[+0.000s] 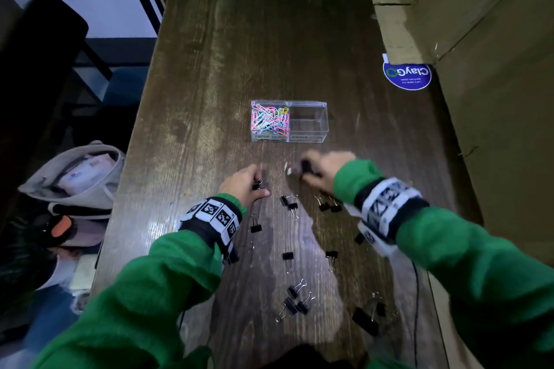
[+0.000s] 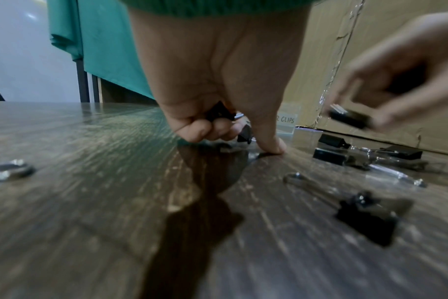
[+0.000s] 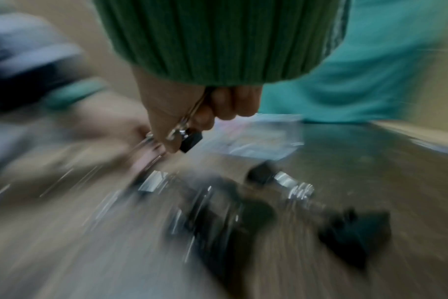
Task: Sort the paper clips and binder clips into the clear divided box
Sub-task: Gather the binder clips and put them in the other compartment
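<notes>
The clear divided box (image 1: 308, 138) stands mid-table; its left half holds coloured paper clips (image 1: 270, 120), its right half shows nothing inside. My left hand (image 1: 244, 186) rests low on the wood with fingers curled round black binder clips (image 2: 219, 113), thumb tip on the table. My right hand (image 1: 320, 169), blurred and just in front of the box, grips a black binder clip (image 3: 191, 139) by its wire handles. Several black binder clips (image 1: 289, 204) lie scattered on the table nearer me.
A cardboard wall (image 1: 479, 39) runs along the table's right side, with a blue round sticker (image 1: 406, 75) at its foot. The table's left edge drops off to a grey bag (image 1: 78, 177) on the floor.
</notes>
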Motion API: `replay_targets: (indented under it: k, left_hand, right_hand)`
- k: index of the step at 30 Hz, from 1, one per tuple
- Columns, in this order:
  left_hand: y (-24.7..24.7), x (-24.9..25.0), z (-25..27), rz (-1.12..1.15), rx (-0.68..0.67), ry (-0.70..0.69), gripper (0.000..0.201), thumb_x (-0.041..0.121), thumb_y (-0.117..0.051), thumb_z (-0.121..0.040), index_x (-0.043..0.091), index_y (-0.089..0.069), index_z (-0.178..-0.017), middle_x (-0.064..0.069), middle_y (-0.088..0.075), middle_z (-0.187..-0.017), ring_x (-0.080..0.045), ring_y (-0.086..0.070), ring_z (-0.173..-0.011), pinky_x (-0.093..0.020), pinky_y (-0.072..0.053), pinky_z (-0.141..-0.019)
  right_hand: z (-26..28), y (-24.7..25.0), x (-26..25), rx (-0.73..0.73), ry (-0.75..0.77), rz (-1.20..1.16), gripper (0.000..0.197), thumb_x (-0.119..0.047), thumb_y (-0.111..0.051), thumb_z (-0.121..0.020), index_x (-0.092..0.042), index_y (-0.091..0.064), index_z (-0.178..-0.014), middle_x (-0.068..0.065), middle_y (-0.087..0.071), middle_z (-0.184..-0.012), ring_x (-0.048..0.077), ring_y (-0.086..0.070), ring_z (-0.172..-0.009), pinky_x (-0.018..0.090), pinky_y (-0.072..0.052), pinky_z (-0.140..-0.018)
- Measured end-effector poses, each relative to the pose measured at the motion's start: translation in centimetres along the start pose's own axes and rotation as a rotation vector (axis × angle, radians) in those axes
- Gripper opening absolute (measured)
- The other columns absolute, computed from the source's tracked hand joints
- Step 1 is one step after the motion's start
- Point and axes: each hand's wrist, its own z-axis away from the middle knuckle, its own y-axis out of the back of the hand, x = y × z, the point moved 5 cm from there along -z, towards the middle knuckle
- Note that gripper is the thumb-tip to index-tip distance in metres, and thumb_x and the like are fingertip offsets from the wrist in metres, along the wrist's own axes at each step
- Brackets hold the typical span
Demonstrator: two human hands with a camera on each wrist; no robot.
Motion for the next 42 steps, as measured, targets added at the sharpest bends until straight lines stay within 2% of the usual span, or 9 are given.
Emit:
replay_targets:
  k: [4, 11, 19, 23, 26, 29, 32, 37, 42]
  left_hand:
    - [-0.5, 0.3, 0.0, -0.089, -0.027, -0.029, 0.025, 0.034, -0.058, -0.086, 0.01, -0.053, -0.093, -0.011, -0.057, -0.101, -0.025, -0.055, -0.093, -0.034, -0.043, -0.079]
    - [1.2, 3.3, -1.1, -0.016, 0.093, -0.068, 0.023, 0.021, -0.045, -0.094, 0.002, -0.052, -0.104, -0.014, -0.05, -0.107, -0.028, -0.048, -0.104, -0.037, -0.039, -0.091]
    - [5.7, 10.7, -7.4, 0.019, 0.252, -0.226, 0.02, 0.013, -0.047, -0.091, 0.003, -0.054, -0.106, -0.015, -0.051, -0.112, -0.028, -0.049, -0.107, -0.039, -0.04, -0.095]
    - [5.7, 12.9, -10.0, -0.111, 0.175, -0.268, 0.027, 0.017, -0.049, -0.09, 0.004, -0.054, -0.113, -0.017, -0.054, -0.114, -0.033, -0.05, -0.109, -0.044, -0.041, -0.098]
    - [5.2, 12.9, -9.4, -0.171, 0.183, -0.321, 0.031, 0.018, -0.05, -0.089, 0.008, -0.052, -0.118, -0.013, -0.054, -0.118, -0.031, -0.047, -0.115, -0.043, -0.038, -0.1]
    - [4.9, 12.2, -6.5, -0.111, 0.252, -0.43, 0.021, 0.008, -0.048, -0.086, 0.013, -0.061, -0.102, -0.008, -0.06, -0.109, -0.027, -0.051, -0.109, -0.041, -0.035, -0.098]
    - [2.9, 10.3, -3.0, -0.121, 0.162, -0.493, 0.021, 0.004, -0.045, -0.084, 0.013, -0.061, -0.093, -0.004, -0.063, -0.099, -0.021, -0.056, -0.097, -0.039, -0.04, -0.097]
    - [-2.2, 5.9, 0.6, -0.115, -0.121, -0.407, 0.042, 0.008, -0.053, -0.076, 0.019, -0.052, -0.117, 0.002, -0.054, -0.117, -0.014, -0.048, -0.111, -0.032, -0.043, -0.102]
    - [-3.5, 5.7, 1.9, -0.14, -0.11, -0.418, 0.05, 0.011, -0.057, -0.081, 0.02, -0.046, -0.128, 0.002, -0.049, -0.131, -0.015, -0.04, -0.123, -0.036, -0.032, -0.111]
  right_hand:
    - [-3.5, 5.9, 4.2, 0.215, -0.284, -0.245, 0.043, -0.038, -0.056, -0.083, -0.023, -0.049, -0.123, 0.012, -0.066, -0.111, 0.032, -0.064, -0.101, 0.035, -0.049, -0.085]
    - [-8.8, 5.7, 6.4, 0.157, -0.437, -0.637, 0.03, -0.027, -0.068, -0.077, -0.014, -0.065, -0.104, 0.009, -0.066, -0.111, 0.023, -0.063, -0.099, 0.029, -0.049, -0.086]
    - [-3.0, 4.0, 8.1, 0.511, -0.506, -0.78, 0.023, -0.011, -0.052, -0.081, -0.014, -0.068, -0.098, 0.012, -0.071, -0.095, 0.028, -0.065, -0.092, 0.03, -0.049, -0.085]
    - [0.5, -0.1, 8.7, 0.38, -0.599, -0.75, 0.024, -0.012, -0.052, -0.083, -0.017, -0.064, -0.104, 0.004, -0.064, -0.085, 0.026, -0.063, -0.094, 0.028, -0.048, -0.086]
    - [2.4, -2.8, 8.8, 0.254, -0.597, -0.686, 0.024, -0.007, -0.052, -0.086, -0.013, -0.062, -0.108, 0.007, -0.065, -0.105, 0.024, -0.061, -0.101, 0.031, -0.048, -0.093]
    - [3.8, -4.9, 8.5, 0.206, -0.581, -0.62, 0.025, -0.006, -0.049, -0.088, -0.01, -0.061, -0.109, 0.011, -0.062, -0.115, 0.027, -0.056, -0.108, 0.037, -0.046, -0.098]
    - [4.8, -6.1, 7.4, 0.119, -0.522, -0.492, 0.03, -0.015, -0.051, -0.09, -0.008, -0.054, -0.119, 0.011, -0.056, -0.122, 0.026, -0.047, -0.117, 0.037, -0.041, -0.099]
    - [5.4, -7.0, 5.2, -0.034, -0.433, -0.357, 0.048, -0.002, -0.049, -0.089, -0.008, -0.038, -0.135, 0.012, -0.045, -0.137, 0.028, -0.043, -0.126, 0.036, -0.038, -0.105]
    - [5.8, -6.8, 4.4, -0.049, -0.447, -0.36, 0.053, 0.0, -0.053, -0.083, -0.009, -0.038, -0.134, 0.009, -0.043, -0.131, 0.027, -0.044, -0.122, 0.038, -0.042, -0.102]
